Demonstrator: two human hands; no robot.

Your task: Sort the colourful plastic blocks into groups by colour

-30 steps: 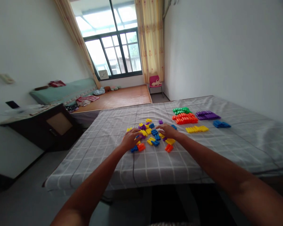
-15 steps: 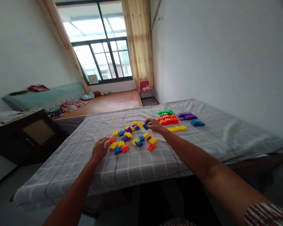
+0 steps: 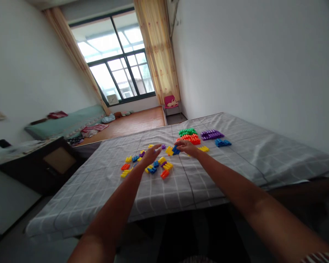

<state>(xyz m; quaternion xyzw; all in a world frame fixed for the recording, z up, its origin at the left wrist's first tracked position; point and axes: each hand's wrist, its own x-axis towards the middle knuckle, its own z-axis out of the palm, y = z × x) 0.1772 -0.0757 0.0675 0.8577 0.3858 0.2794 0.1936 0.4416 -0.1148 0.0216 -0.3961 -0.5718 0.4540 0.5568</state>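
My right hand (image 3: 186, 147) has its fingers closed on a blue ribbed plastic block (image 3: 176, 150). A yellow block (image 3: 169, 151) touches the blue one on its left; whether the two are joined I cannot tell. My left hand (image 3: 151, 155) hovers over the mixed pile with its fingers stretched out and apart, holding nothing visible. Near its fingertips lies a small purple block (image 3: 163, 147). Below and right of the left hand sit yellow blocks (image 3: 168, 166), blue blocks (image 3: 152, 170) and an orange block (image 3: 165, 174). My left forearm hides part of the pile.
Sorted by colour, green (image 3: 188, 132), orange (image 3: 189, 139), purple (image 3: 212, 134), and blue blocks (image 3: 223, 143) lie farther right, with yellow ones (image 3: 203, 149) partly behind my right hand. A checked grey cloth (image 3: 104, 186) covers the table. The white wall (image 3: 249, 73) borders its right side.
My left hand has moved right and away from me, from the pile's left edge to over its middle. The right hand still holds the blue block, now beside a yellow one. The view has tilted.
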